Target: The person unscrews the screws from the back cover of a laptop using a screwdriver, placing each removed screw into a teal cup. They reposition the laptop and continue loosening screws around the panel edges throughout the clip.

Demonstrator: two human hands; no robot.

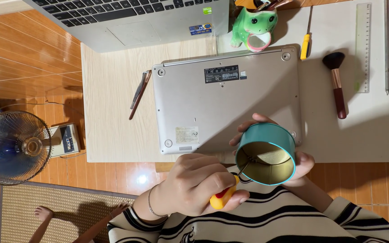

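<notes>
Below the table's near edge, the right hand [293, 166] cups a teal round tin [266, 153], tilted with its mouth toward the wearer. The left hand [199, 182] is closed on a yellow-and-red-handled screwdriver [223, 195] whose tip reaches inside the tin, apparently to reach something within. Just beyond the tin lies an overturned silver laptop [226, 101].

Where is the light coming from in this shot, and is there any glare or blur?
In the head view, light seems to fall from the upper left: the brush and tin throw shadows toward the right on the table. A bright glare spot sits on the wooden floor. The fan blades look smeared; the left hand and right hand are sharp.
</notes>
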